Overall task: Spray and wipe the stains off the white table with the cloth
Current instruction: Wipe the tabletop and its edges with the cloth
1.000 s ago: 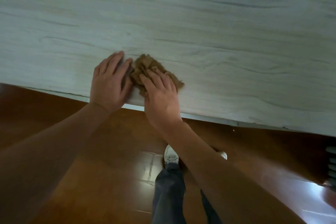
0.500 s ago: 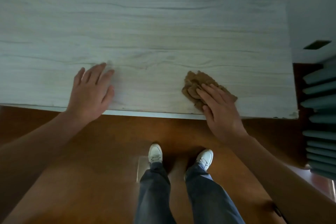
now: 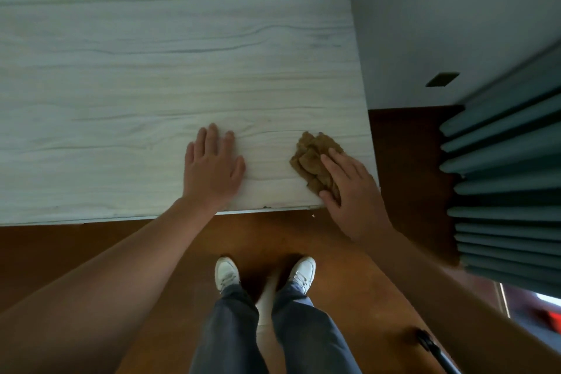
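The cloth (image 3: pixel 312 161) lies bunched at the lower right corner of the counter (image 3: pixel 151 85). The right hand (image 3: pixel 352 191) presses it flat with straight, close-set fingers, probably to rub. At centre frame the left hand (image 3: pixel 212 170) rests flat, fingers slightly spread, likely bracing.

White wood-grain table (image 3: pixel 151 85), crumpled brown cloth (image 3: pixel 312 161) near its right front corner, left hand (image 3: pixel 212 173) lying flat
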